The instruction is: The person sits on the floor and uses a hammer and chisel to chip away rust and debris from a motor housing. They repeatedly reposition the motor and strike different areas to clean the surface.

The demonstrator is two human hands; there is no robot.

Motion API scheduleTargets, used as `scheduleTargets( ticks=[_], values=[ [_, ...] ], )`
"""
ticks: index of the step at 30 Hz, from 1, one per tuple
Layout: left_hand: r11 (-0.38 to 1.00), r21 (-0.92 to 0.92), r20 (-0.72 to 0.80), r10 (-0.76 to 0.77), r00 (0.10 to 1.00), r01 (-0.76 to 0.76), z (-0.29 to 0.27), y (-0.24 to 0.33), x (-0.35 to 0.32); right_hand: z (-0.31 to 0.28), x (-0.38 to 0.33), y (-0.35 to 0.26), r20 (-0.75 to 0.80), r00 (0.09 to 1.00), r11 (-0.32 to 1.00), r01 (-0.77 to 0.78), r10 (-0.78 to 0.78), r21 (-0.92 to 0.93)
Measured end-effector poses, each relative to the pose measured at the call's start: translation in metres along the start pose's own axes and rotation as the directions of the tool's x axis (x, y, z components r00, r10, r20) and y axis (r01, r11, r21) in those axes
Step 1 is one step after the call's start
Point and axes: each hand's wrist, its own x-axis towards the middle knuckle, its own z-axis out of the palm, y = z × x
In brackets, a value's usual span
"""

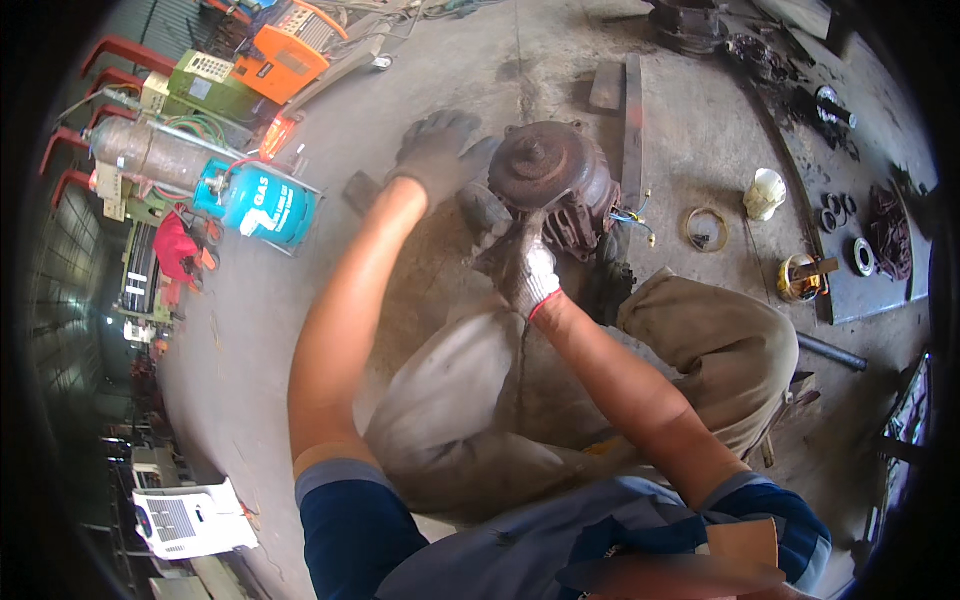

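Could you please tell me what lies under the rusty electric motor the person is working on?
The rusty motor sits on the dusty concrete floor, coloured wires trailing beside it. The gloved left hand and right hand cover its near side, so its base and feet stay hidden.

Workshop floor, bare concrete

The dusty floor [250,330] carries a rusty motor [555,180], a blue gas cylinder [262,203], a wire coil [706,228] and steel bars [630,110].
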Motion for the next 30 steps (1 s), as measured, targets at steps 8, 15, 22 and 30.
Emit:
scheduleTargets(
  ticks=[8, 15, 22, 30],
  values=[
    [0.983, 0.039, 0.053, -0.182, 0.982, 0.180, -0.059, -0.028, -0.133, 0.005, -0.008, -0.016, 0.172, 0.984, 0.984, -0.021, 0.052, -0.176],
    [0.991, -0.054, 0.088, -0.120, 0.989, 0.125, -0.044, -0.012, -0.116, -0.010, -0.011, -0.012, 0.123, 0.990, 0.946, -0.022, 0.065, -0.323],
    [0.971, -0.106, 0.286, -0.176, 0.942, 0.213, -0.001, 0.002, -0.080, -0.024, -0.012, -0.024, -0.024, 0.998, 0.831, -0.056, 0.051, -0.553],
    [0.965, -0.135, 0.314, -0.174, 0.933, 0.226, 0.022, -0.003, -0.072, -0.014, -0.026, -0.028, -0.026, 0.992, 0.764, -0.112, 0.124, -0.635]
  ],
)
